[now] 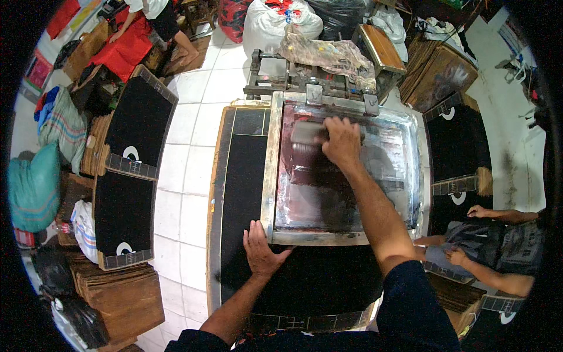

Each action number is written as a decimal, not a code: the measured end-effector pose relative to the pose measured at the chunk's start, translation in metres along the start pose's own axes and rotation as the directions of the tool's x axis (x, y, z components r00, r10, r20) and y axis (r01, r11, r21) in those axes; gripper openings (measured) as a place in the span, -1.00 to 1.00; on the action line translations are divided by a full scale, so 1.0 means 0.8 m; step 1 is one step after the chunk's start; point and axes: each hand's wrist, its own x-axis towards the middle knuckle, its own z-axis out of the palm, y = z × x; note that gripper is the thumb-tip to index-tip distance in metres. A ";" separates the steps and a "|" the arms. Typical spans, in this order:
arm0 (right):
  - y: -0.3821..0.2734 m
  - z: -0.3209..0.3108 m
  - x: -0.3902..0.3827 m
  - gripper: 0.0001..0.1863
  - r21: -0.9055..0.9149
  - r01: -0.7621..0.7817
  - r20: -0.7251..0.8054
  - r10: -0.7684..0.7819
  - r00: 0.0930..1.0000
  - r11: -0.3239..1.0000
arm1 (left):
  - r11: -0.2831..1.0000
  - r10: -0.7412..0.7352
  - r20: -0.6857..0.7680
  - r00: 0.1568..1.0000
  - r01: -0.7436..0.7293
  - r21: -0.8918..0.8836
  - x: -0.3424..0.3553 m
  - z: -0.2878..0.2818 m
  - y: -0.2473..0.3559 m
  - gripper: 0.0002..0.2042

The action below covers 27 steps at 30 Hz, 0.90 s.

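White floor tiles [186, 154] run thru a crowded workroom, w/ stuffed sacks [281, 26] at the far end & a co-worker [498, 243] seated at R. Center: black-topped board [328, 276], w/ a wood-railed screen frame [269, 176] lying on it, its far rail under metal clamps [314, 94]. Grey squeegee-like block [306, 132], blurred, is on the ink-smeared mesh [319, 202], upper-L part; visible length runs L–R across the frame, R end hidden by fingers. R hand [342, 141] grips that end. L hand [264, 253] is open, fingers spread, at the frame's near-L corner. Side boards [126, 202] carry white curved marks [125, 248] & ruled end strips; any lettering too small to tell.
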 end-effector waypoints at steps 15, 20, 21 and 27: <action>-0.052 -0.035 -0.137 -0.57 0.012 -0.027 0.030 0.027 0.999 1.000 | 0.997 -0.047 0.009 0.999 0.048 -0.062 0.002 -0.005 0.002 0.27; -0.049 -0.038 -0.135 -0.63 0.066 -0.016 -0.034 0.018 0.999 0.998 | 0.961 -0.095 -0.023 0.995 0.086 -0.264 0.013 0.001 0.001 0.29; -0.048 -0.038 -0.134 -0.66 0.081 -0.020 -0.013 0.021 1.000 0.997 | 0.958 -0.094 -0.048 0.994 0.077 -0.277 0.015 0.002 0.001 0.29; -0.053 -0.043 -0.142 -0.67 0.117 -0.039 -0.216 0.064 0.974 0.992 | 0.856 -0.182 -0.119 0.976 0.098 -0.507 0.012 -0.011 0.013 0.19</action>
